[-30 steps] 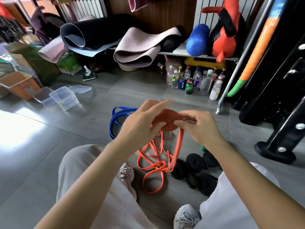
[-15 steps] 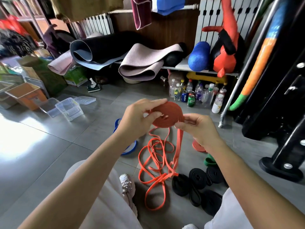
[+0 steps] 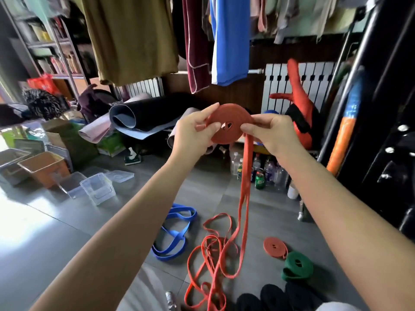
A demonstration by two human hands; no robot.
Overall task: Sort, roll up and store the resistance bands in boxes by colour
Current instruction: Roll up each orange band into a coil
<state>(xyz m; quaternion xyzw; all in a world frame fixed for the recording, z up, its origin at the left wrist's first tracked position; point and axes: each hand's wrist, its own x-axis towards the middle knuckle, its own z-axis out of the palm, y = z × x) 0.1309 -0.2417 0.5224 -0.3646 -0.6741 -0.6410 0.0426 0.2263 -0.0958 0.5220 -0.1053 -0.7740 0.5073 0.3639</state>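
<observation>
Both hands hold a half-rolled orange resistance band (image 3: 229, 125) up at chest height. My left hand (image 3: 190, 133) pinches the roll's left side; my right hand (image 3: 269, 133) pinches its right edge, where the loose tail (image 3: 243, 198) hangs to a tangle of orange bands (image 3: 213, 261) on the floor. An unrolled blue band (image 3: 173, 232) lies left of the tangle. To the right lie a rolled orange band (image 3: 275, 247) and a rolled green band (image 3: 296, 267). Rolled black bands (image 3: 271, 296) sit at the bottom edge.
Clear plastic boxes (image 3: 97, 190) with a loose lid (image 3: 119, 176) and an orange-tinted box (image 3: 42, 168) stand on the grey floor at left. Bottles and cans (image 3: 258, 171) crowd under a shelf behind. Yoga mats (image 3: 143, 117), hanging clothes and a black rack (image 3: 381, 131) surround the spot.
The view has tilted upward and both hands have lifted the orange roll higher. The roll looks larger, and the tail now hangs straighter from it.
</observation>
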